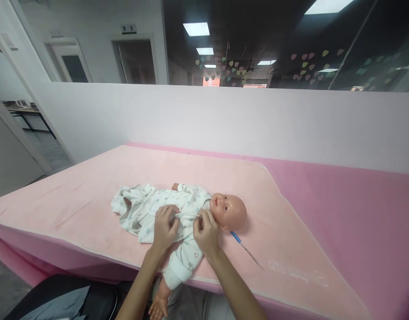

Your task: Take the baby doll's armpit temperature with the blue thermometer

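Doll (231, 211) lies face up on the peach mat (81, 178), middle of the counter (344, 218), head to our right. Smooth, hard-looking head, rounded; shirt (191, 254) is soft white cotton-like cloth, small printed motifs, ribbed cuff, bunched in folds at the leg end. Our left hand (166, 224) is curled nearly closed, thumb and fingers pinching a thin white strip (188, 215) over the chest; our right hand (206, 231) pinches the same strip near the neck, fingers folded in. 1 slim stick (244, 246), blue at 1 end, lies just beside the head. Mat looks matte, lightly creased; pale writing (298, 272) on it, can't read it. Sign (129, 29) over the doorway: too small for us.
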Motion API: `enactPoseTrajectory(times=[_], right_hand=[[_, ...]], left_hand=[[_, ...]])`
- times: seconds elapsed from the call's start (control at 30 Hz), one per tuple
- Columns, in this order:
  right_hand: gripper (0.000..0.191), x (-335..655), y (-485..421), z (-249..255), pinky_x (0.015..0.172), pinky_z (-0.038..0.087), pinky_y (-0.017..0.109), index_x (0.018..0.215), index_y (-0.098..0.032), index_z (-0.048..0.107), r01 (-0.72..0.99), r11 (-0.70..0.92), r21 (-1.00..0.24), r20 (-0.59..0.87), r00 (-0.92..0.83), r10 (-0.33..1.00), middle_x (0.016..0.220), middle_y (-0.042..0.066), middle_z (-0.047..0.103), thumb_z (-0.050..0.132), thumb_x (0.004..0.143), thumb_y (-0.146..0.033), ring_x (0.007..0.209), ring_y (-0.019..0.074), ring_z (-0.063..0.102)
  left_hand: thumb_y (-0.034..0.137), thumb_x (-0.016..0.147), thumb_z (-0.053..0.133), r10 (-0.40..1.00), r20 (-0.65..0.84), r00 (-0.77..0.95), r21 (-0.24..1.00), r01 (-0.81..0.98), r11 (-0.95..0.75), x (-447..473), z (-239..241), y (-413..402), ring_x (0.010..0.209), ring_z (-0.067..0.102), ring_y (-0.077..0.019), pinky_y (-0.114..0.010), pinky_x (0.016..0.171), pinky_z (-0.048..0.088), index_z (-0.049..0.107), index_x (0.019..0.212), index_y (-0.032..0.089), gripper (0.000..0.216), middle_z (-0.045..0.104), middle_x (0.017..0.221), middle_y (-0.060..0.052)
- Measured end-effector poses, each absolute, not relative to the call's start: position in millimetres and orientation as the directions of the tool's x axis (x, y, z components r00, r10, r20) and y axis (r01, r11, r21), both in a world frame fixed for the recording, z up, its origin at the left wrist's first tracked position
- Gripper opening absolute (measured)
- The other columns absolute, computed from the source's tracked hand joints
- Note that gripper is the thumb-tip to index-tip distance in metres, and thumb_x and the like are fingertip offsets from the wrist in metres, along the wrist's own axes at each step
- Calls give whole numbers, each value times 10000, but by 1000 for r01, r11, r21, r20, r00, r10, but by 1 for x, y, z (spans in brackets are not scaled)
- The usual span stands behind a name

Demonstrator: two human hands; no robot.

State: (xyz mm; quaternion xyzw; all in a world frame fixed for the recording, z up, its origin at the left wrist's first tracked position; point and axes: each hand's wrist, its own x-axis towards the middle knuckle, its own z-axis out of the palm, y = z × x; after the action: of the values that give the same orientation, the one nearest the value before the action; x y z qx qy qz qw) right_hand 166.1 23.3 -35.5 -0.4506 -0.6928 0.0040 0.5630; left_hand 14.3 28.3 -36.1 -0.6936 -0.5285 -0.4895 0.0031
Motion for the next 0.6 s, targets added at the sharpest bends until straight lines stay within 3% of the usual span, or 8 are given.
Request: enactPoseTrajectory(times=[0.27, 0.6], right_hand=[[159, 165, 18, -34, 595, 438, 222, 841, -172, 556, 628, 643, -438, 799, -55, 598, 745, 43, 587, 409, 790, -139, 675, 135, 560], [149, 164, 18, -35, 571, 423, 216, 825, -172, 575, 648, 634, -421, 789, -84, 609, 740, 43, 603, 428, 826, -193, 655, 129, 567]], left_hand=[[286, 832, 470, 785, 619, 32, 560, 683, -470, 10, -31, 15, 965, 519, -235, -391, 855, 394, 561, 883, 214, 127, 607, 963, -54], [334, 866, 426, 837, 543, 66, 580, 691, -431, 11, -20, 18, 827, 573, -204, -332, 737, 446, 555, 900, 204, 186, 626, 873, -48]])
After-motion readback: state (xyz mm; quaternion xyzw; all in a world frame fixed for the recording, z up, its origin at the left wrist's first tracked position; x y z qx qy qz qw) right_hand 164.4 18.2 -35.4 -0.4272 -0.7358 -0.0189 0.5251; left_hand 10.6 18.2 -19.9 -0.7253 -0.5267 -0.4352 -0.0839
